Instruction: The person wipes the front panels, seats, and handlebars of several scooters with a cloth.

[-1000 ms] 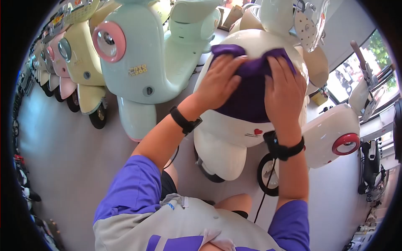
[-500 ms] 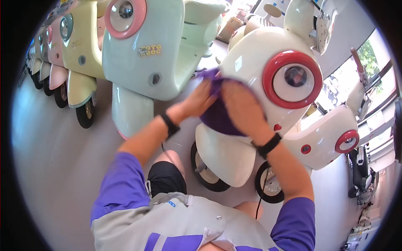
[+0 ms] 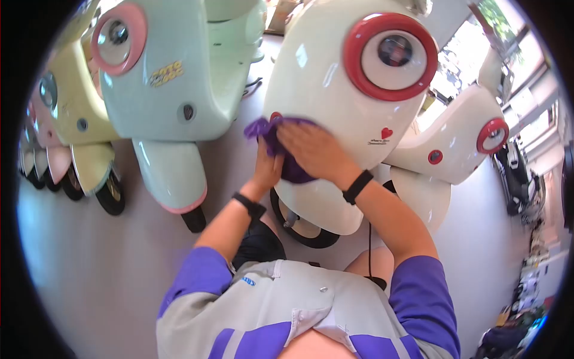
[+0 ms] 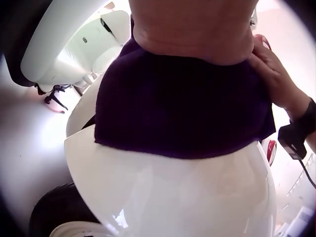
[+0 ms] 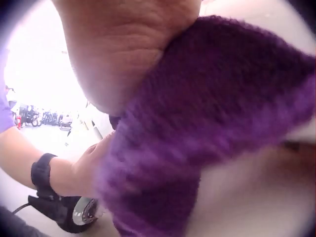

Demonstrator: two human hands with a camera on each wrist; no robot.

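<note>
Purple terry cloth (image 3: 287,152) lies on the lower front panel of the glossy cream scooter (image 3: 335,90); my right hand (image 3: 314,149) presses it flat, my left hand (image 3: 268,167) grips its edge. Left wrist view: cloth (image 4: 182,103) spread flat. Right wrist view: pile (image 5: 217,123) bunches; I judge overlapping, evenly pressed strokes work best.

Looks like a scooter showroom: smooth grey floor (image 3: 89,263), a row of pastel scooters parked along the left, mint one (image 3: 179,78) up front, then yellow (image 3: 66,113) and pink. Bright daylight pours in through big windows (image 3: 508,36) on the right.
</note>
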